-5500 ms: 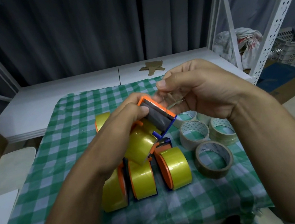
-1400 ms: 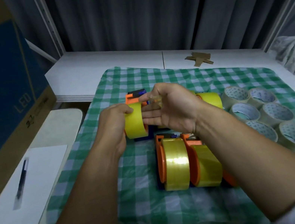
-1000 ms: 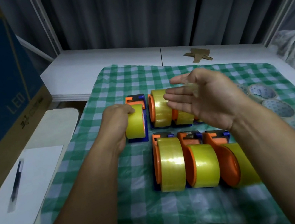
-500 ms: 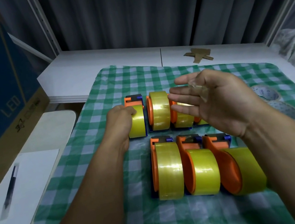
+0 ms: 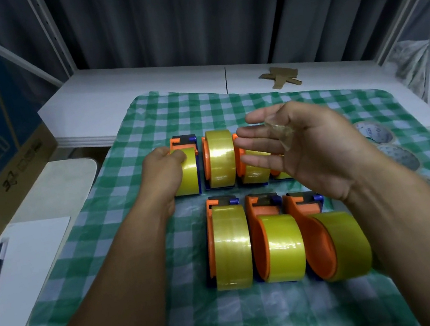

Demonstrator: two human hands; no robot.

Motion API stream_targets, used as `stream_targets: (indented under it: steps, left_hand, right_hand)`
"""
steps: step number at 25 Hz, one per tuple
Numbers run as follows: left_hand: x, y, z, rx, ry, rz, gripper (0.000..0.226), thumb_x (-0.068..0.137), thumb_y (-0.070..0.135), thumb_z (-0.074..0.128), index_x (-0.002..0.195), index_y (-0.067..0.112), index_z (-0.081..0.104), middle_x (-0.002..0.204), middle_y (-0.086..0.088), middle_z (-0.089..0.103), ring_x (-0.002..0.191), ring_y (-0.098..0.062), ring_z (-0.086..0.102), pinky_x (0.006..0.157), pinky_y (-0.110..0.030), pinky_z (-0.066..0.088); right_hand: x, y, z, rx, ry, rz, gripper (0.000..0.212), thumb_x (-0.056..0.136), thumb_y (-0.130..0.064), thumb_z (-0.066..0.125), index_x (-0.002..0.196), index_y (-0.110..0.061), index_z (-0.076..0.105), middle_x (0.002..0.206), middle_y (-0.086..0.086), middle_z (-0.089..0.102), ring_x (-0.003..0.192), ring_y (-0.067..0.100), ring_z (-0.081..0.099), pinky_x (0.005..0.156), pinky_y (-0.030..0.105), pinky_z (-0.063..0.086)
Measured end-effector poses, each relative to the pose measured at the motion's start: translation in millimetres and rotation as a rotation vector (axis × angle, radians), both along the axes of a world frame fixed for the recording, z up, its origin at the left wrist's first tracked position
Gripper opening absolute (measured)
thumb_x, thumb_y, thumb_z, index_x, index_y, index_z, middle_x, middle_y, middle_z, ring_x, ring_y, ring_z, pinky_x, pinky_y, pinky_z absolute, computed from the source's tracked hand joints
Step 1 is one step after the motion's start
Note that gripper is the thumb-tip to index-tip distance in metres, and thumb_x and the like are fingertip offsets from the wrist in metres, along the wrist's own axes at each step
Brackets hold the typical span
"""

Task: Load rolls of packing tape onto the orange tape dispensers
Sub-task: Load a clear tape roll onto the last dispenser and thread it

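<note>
Seven loaded dispensers (image 5: 279, 246), three front, four behind, left grip (image 5: 163, 169) grasping back-left dispenser (image 5: 189, 174), right grip (image 5: 308, 146) released, tape scrap (image 5: 279, 134) stuck on it, three loose rolls (image 5: 377, 131) partly seen.

Against the left hand (image 5: 164, 168) sits yellow tape (image 5: 190, 174) on an orange-and-blue dispenser (image 5: 180, 142), green-and-white checked cloth (image 5: 140, 233) beneath, grey curtain (image 5: 182, 16) beyond.

The surface (image 5: 140, 233) is draped in a green-and-white checked cloth (image 5: 143, 123). On it, orange tape dispensers loaded with yellow tape stand in two rows: a front row (image 5: 277, 244) of three, side by side, and a back row (image 5: 219, 159) starting at the leftmost dispenser (image 5: 191, 175). Bare tape rolls (image 5: 377, 131) lie flat near the right edge. Behind, a cardboard scrap (image 5: 281, 80) lies on a white platform (image 5: 137, 90).
</note>
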State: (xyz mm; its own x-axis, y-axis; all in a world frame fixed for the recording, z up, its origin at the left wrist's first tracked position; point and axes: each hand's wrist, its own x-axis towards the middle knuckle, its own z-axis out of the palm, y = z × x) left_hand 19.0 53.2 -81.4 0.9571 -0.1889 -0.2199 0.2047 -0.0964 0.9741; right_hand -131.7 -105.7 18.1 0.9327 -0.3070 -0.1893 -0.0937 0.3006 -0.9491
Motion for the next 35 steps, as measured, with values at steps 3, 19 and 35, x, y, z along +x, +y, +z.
stream_targets:
  steps: [3,19,35]
  left_hand:
    - [0,0,-2,0.012,0.015,-0.012,0.063,0.078,0.029,0.061,0.137,0.007,0.057,0.131,-0.011,0.065,0.121,-0.030,0.061,0.107,-0.054,0.047]
    - [-99,-15,110,-0.151,-0.204,-0.315,0.018,0.094,0.030,0.066,0.095,0.013,0.070,0.088,-0.001,0.072,0.080,-0.017,0.068,0.071,-0.036,0.059]
    - [-130,-37,93,-0.401,0.249,-0.224,0.010,0.083,-0.005,0.069,0.090,0.002,0.071,0.072,-0.010,0.074,0.060,-0.013,0.071,0.055,-0.021,0.058]
  right_hand:
    - [-2,0,-1,0.000,0.008,-0.002,0.028,0.094,-0.007,0.046,0.112,-0.001,0.067,0.120,0.023,0.069,0.106,0.031,0.072,0.090,0.047,0.060]
    - [-17,2,7,-0.199,-0.042,-0.134,0.020,0.096,-0.009,0.055,0.109,0.004,0.064,0.101,0.020,0.072,0.091,0.032,0.073,0.079,0.044,0.060]
    - [-45,-13,-4,0.233,0.065,0.060,0.019,0.087,-0.030,0.068,0.086,-0.011,0.065,0.067,0.001,0.054,0.048,0.010,0.052,0.042,0.020,0.047]
